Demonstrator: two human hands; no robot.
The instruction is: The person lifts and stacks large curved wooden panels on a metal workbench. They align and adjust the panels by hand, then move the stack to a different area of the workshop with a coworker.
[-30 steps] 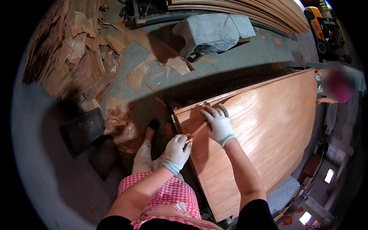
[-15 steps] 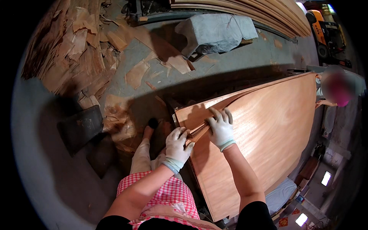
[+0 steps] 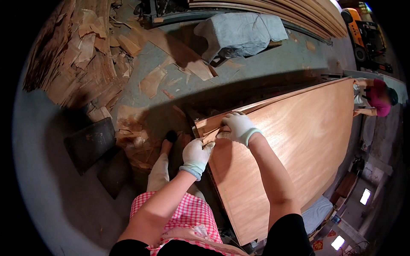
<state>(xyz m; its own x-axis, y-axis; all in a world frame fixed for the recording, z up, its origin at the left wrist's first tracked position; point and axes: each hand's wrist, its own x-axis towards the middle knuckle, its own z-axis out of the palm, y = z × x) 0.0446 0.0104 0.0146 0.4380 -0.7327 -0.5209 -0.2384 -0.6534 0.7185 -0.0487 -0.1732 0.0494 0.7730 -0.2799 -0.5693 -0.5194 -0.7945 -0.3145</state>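
A wide stack of thin reddish-brown wood veneer sheets (image 3: pixel 290 149) lies before me, running off to the right. My left hand (image 3: pixel 196 157), in a white work glove, is closed on the sheet edge at the stack's near left end, thumb on top. Beside it my right hand (image 3: pixel 239 128), gloved too, pinches the lifted, folded edge of the top veneer sheet, its fingers curled over the layers. Between the hands narrow layered edges (image 3: pixel 209 137) show. The fingertips under the sheets are hidden.
A co-worker (image 3: pixel 378 98) in a magenta top holds the stack's far right end. Veneer scraps (image 3: pixel 81 55) are heaped at the far left. A grey-covered bundle (image 3: pixel 243 36), long stacked boards (image 3: pixel 273 13) and an orange forklift (image 3: pixel 356 30) stand beyond. Dark panels (image 3: pixel 89 143) lie left of my feet.
My right hand has moved left and closer to my left hand, its fingers curling in. The top sheet's raised fold lies flatter. The co-worker has bent over the far end.
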